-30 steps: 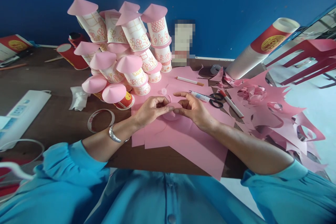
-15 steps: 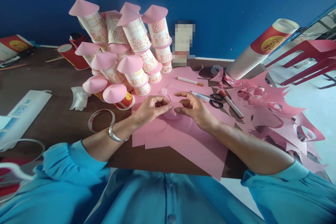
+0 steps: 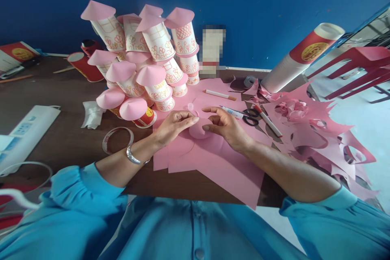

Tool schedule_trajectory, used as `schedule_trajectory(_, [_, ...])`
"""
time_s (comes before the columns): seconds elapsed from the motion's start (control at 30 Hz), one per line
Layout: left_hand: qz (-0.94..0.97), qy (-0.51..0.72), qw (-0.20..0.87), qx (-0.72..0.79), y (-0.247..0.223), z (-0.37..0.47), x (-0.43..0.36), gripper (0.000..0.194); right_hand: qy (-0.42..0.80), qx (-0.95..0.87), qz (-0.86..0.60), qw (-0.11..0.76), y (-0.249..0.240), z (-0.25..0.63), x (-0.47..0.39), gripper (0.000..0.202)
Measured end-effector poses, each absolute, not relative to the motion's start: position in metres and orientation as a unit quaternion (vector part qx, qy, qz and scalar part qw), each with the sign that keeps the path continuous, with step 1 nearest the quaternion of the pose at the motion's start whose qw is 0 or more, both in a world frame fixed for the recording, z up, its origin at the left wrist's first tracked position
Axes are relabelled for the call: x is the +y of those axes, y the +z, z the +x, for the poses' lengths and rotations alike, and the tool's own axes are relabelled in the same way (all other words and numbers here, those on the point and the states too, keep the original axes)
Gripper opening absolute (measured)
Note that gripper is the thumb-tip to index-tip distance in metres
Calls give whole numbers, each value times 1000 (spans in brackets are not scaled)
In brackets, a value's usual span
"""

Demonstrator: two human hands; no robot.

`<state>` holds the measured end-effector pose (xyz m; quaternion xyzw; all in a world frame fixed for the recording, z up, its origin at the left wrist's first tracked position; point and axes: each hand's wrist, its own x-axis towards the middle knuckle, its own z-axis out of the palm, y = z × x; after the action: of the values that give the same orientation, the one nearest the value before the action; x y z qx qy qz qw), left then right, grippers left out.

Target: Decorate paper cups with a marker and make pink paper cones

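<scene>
My left hand [image 3: 175, 126] is closed in a pinch, thumb against fingertips, on a small pink paper piece [image 3: 197, 113] that is mostly covered by the fingers. Facing it, my right hand [image 3: 227, 127] has its index finger stretched out and its thumb apart from the other fingers. The right thumb tip is at the edge of a rounded pink paper piece [image 3: 198, 132]; whether it touches is hard to see. Beneath both hands lie overlapping pink paper sheets [image 3: 231, 170]. A faint curved line shows on one sheet below the left hand.
Stacked decorated paper cups [image 3: 161, 44] with pink cone roofs stand at back left. A tape roll [image 3: 105, 140] lies left of the sheets. Right are scissors [image 3: 251, 121], a red-capped marker [image 3: 269, 122], pink scraps [image 3: 317, 138] and a tall cup stack [image 3: 292, 63]. An orange-capped marker [image 3: 219, 94] lies behind.
The left thumb and fingertips have shifted slightly up and away from the rounded pink piece, uncovering more of it. My right hand has barely moved.
</scene>
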<state>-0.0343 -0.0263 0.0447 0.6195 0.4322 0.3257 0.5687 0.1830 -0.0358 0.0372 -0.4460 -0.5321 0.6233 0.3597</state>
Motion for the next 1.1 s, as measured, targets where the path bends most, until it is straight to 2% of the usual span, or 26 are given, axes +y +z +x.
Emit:
schedule_trajectory(0.13, [624, 349, 549, 433, 43, -33, -24, 29, 609, -543, -453, 361, 36, 184, -35, 65])
schedule_trajectory(0.27, [564, 403, 580, 428, 37, -34, -23, 33, 607, -530, -446, 389, 35, 186, -34, 62])
schedule_trajectory(0.47, [512, 429, 615, 418, 27, -36, -23, 35, 666, -485, -415, 387, 34, 184, -34, 80])
schedule_trajectory(0.87, [523, 426, 605, 422, 27, -31, -26, 38, 629, -528, -424, 382, 28, 183, -34, 64])
schedule_trajectory(0.97, [463, 440, 643, 421, 28, -30, -25, 36, 551, -590, -428, 406, 27, 186, -35, 52])
schedule_trajectory(1.03, [417, 456, 667, 415, 30, -30, -24, 34, 413, -674, -430, 435, 28, 189, -36, 42])
schedule_trajectory(1.1, [398, 470, 676, 405, 32, -30, -24, 34, 226, -769, -405, 439, 28, 193, -38, 36])
